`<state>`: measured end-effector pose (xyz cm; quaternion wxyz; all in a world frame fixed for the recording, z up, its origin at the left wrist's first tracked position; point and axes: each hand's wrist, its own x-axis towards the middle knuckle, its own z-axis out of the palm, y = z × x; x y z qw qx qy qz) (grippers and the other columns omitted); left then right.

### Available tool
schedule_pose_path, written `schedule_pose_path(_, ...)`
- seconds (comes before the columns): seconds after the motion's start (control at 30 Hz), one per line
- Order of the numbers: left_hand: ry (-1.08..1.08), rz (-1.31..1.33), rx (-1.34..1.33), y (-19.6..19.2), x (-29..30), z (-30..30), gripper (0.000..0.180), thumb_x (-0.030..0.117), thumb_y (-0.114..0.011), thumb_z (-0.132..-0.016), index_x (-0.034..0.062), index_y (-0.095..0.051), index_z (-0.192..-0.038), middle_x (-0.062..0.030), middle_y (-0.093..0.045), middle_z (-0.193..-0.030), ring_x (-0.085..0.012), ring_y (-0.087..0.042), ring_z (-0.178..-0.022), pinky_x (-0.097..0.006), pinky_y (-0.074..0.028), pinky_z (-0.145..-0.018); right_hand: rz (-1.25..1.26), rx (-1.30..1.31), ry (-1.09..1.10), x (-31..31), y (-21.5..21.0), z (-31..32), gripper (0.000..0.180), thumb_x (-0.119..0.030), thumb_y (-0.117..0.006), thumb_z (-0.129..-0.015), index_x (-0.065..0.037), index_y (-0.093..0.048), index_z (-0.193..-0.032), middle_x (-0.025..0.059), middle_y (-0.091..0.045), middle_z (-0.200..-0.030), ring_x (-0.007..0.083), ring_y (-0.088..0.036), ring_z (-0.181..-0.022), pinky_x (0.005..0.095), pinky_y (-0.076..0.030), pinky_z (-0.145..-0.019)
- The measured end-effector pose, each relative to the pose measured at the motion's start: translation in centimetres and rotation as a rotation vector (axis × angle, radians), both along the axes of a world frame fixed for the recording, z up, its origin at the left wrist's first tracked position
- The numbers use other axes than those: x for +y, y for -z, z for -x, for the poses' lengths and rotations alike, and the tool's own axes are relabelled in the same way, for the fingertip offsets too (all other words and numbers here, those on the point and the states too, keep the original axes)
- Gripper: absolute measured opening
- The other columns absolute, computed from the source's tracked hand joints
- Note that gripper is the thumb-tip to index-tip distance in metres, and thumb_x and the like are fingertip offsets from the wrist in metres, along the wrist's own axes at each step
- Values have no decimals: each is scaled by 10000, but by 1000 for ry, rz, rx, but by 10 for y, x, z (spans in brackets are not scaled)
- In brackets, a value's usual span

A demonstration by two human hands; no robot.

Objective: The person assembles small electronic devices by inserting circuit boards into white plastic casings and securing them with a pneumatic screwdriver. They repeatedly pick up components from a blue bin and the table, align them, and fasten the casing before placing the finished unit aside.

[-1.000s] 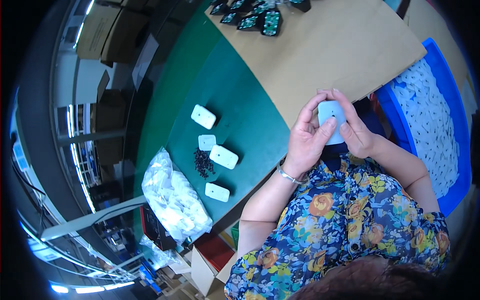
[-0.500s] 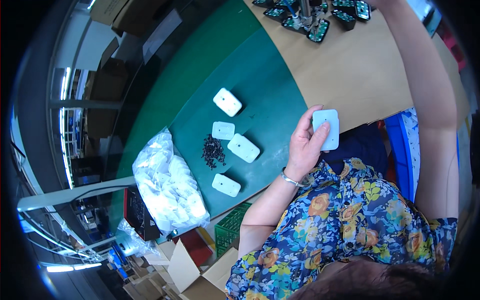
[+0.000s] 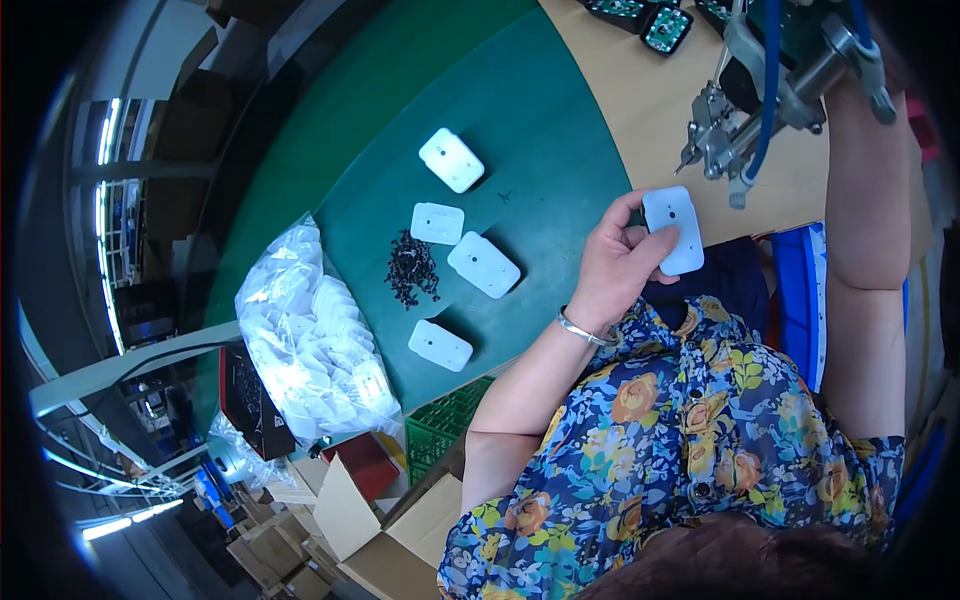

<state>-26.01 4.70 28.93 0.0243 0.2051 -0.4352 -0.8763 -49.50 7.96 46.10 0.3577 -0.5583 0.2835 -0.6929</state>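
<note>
My left hand [image 3: 612,265] is closed around a white rounded plastic cover [image 3: 684,240], with the thumb pressed on its face, which has small holes. On the green mat lie several similar pieces: an upper cover [image 3: 452,161], a thinner flat plate [image 3: 437,223], a middle cover [image 3: 485,265] and a lower cover [image 3: 440,346]. Small black screws [image 3: 412,268] lie heaped beside the flat plate. My right forearm reaches up the right side, and my right hand is at the dim rim, its fingers hidden behind a metal jointed tool [image 3: 725,135] with blue hoses.
A clear bag of white parts [image 3: 315,335] lies at the mat's left edge. Dark housings with green circuit boards [image 3: 666,29] stand on brown board [image 3: 600,75] at the top. Below the table are a green crate [image 3: 440,425] and open cartons [image 3: 345,510]; a blue bin [image 3: 795,290] is right.
The metal tool has come down and to the right, now large near my right arm. My left hand still holds the cover, slightly higher and tilted. The whole view has shifted a little.
</note>
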Motion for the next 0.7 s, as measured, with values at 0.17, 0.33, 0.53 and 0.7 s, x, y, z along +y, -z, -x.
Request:
schedule_pose_path(0.17,10,-46,-29,-1,0,8,374,72,-563,-850,34,-417,-1193,-116,-625,-854,-183,-640,-695,-265,-549,-549,3,6,75,25,11,-4,406,-173,-558,-823,47,-427,-1138,117,-590,-728,180,-615,-625,317,-571,-582)
schedule_pose_path(0.33,29,-51,-26,-7,0,10,369,71,-563,-848,37,-423,-1188,-116,-625,-876,-188,-644,-698,-264,-555,-552,12,-2,114,36,14,-3,406,-178,-555,-827,46,-427,-1140,117,-591,-739,180,-614,-636,316,-567,-591)
schedule_pose_path(0.53,23,-70,-6,-16,1,14,368,72,-570,-844,35,-432,-1183,-124,-622,-906,-198,-649,-693,-254,-555,-541,1,9,145,47,12,-6,406,-185,-551,-832,45,-427,-1143,116,-592,-752,180,-613,-649,314,-562,-602)
schedule_pose_path(0.7,-40,-18,-34,-9,-2,8,373,59,-577,-836,26,-445,-1183,-132,-625,-907,-212,-653,-695,-254,-558,-545,-11,9,97,40,24,-11,406,-191,-548,-837,44,-428,-1145,115,-593,-762,179,-613,-660,313,-558,-611)
